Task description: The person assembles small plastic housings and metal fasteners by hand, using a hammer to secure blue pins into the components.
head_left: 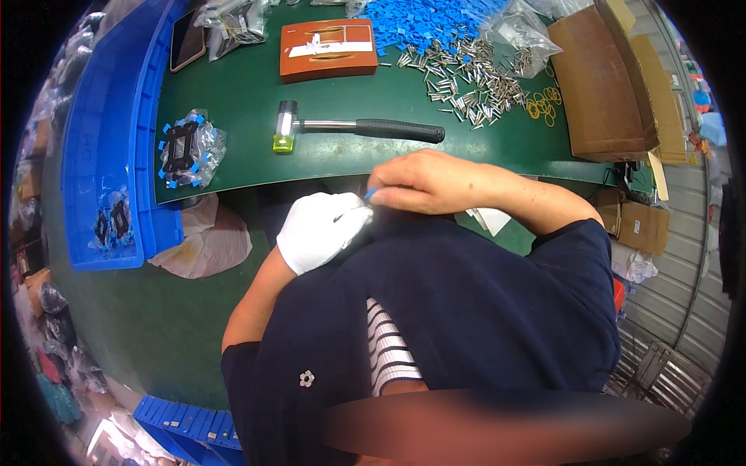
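Observation:
My left hand [322, 227], in a white glove, is closed near the table's front edge; what lies in its fingers is hidden. Against its fingertips, my bare right hand [416, 185] pinches a small blue piece [370, 194] between thumb and forefinger. Beyond both hands, a mallet [396, 129] with a black grip and a clear yellow-green face lies across the green table [249, 109]. Many small blue pieces [423, 23] are heaped at the far side, beside a spread of silvery metal pins [474, 85].
An orange-brown box [328, 66] sits behind the mallet. At the left are a bagged black part with blue bits [186, 151], a phone [188, 40] and a large blue crate [101, 155]. Yellow rubber bands [546, 105] lie beside an open cardboard box [598, 85] at the right.

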Tool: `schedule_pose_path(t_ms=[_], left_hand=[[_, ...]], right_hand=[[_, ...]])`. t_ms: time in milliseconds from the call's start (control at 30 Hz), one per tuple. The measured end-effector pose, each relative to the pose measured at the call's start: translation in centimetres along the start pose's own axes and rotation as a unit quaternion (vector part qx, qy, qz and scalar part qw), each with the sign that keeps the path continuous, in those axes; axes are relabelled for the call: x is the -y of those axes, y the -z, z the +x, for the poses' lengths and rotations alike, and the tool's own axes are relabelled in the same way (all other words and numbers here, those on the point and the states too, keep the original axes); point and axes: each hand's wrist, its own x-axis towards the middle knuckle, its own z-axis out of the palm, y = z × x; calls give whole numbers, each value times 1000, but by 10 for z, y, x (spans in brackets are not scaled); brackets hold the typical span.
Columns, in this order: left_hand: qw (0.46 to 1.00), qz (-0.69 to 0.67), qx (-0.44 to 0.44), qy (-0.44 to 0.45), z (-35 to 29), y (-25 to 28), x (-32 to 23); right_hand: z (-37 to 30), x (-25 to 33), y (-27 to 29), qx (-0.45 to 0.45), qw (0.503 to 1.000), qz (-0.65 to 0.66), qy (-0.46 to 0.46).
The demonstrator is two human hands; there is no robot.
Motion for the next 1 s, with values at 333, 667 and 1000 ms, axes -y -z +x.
schedule_pose_path(t_ms=[333, 667, 1000], left_hand=[[999, 25, 6, -24, 2, 0, -1], [994, 56, -33, -86, -2, -5, 1], [998, 10, -39, -47, -3, -7, 1]], right_hand=[[-1, 6, 9, 72, 993, -86, -26], [-1, 4, -1, 77, 996, -50, -10], [16, -19, 1, 191, 948, 214, -137]])
